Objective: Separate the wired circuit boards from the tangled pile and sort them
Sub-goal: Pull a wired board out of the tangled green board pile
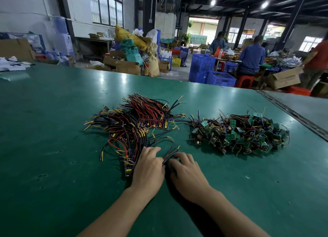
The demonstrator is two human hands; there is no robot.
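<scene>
Evidently light but snag-prone: wired board (169,155) pinched at its springy leads by curled right hand (188,172) fingers (182,156); better gripped by the stiff edge. Left hand (149,167) grip: cannot tell.

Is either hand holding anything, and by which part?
Right hand pinches a wired board at the base of its wires. Left hand rests on the sorted row; its grip is unclear.
</scene>
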